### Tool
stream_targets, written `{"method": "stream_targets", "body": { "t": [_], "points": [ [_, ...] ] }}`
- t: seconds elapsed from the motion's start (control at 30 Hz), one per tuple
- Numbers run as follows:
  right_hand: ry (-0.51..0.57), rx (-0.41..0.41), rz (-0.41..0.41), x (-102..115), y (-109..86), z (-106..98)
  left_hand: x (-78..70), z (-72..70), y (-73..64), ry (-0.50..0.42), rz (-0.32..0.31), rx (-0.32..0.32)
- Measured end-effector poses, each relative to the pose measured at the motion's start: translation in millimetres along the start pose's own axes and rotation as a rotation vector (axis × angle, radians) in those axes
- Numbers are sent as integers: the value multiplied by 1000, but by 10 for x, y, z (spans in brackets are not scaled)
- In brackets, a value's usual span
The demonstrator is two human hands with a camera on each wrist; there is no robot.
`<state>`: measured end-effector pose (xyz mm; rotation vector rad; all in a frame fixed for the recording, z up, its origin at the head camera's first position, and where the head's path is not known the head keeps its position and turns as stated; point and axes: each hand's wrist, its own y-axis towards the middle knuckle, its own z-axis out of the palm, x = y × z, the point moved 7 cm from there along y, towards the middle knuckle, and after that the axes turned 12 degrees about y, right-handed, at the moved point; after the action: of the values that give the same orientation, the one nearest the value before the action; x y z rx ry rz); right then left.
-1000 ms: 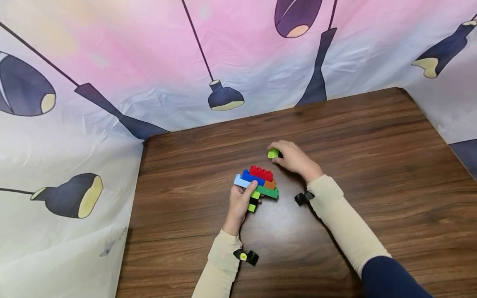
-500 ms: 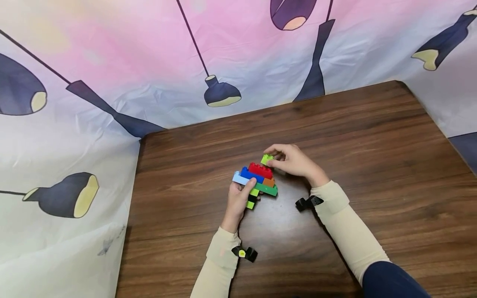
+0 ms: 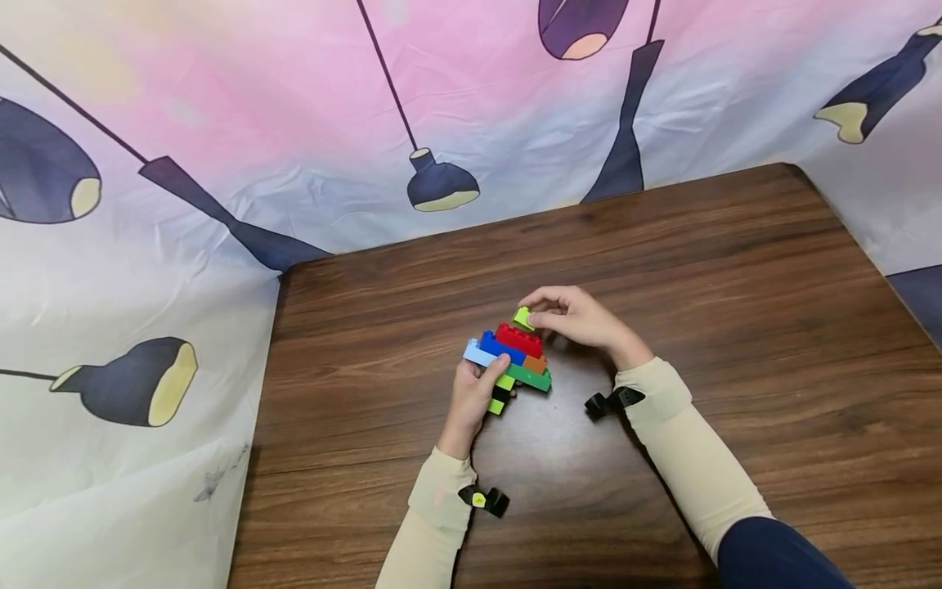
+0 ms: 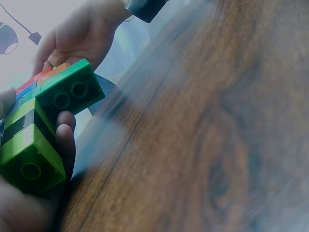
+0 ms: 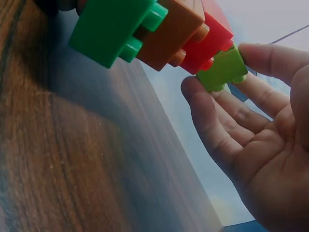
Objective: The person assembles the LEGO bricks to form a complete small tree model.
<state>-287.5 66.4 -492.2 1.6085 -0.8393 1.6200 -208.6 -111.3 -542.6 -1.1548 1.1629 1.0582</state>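
Observation:
My left hand (image 3: 471, 401) grips a stepped stack of toy building bricks by its lime and black stem. Across the stack run a light blue brick (image 3: 480, 355) and a green brick (image 3: 531, 378), then a blue brick (image 3: 504, 350) beside an orange brick (image 3: 536, 365). A red brick (image 3: 519, 339) with studs tops it. Between thumb and fingers, my right hand (image 3: 581, 317) pinches a small lime brick (image 5: 223, 70) at the red brick's studded side. In the right wrist view the lime brick meets the red one's edge; whether it is seated, I cannot tell.
Both hands are above a brown wood-grain table (image 3: 706, 278). Behind it and to the left hangs a pastel cloth (image 3: 294, 98) printed with dark lamps. Each wrist carries a small black camera, such as the right wrist camera (image 3: 611, 402).
My right hand has brought the lime brick left and down, from beyond the stack to the red brick. The left hand has stayed nearly still, holding the stack.

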Motion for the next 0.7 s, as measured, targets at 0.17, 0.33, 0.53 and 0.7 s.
{"method": "stream_targets", "body": {
  "t": [0.17, 0.33, 0.53, 0.7],
  "points": [
    [-5, 54, -29, 35, -47, 38, 6, 8, -18, 23, -7, 10],
    [-47, 93, -73, 95, -96, 74, 16, 9, -52, 33, -5, 12],
    [-73, 93, -103, 160, -97, 85, 1, 4, -40, 20, 13, 4],
    [-73, 103, -108, 164, -69, 92, -15, -12, -31, 19, 13, -14]
  ]
}}
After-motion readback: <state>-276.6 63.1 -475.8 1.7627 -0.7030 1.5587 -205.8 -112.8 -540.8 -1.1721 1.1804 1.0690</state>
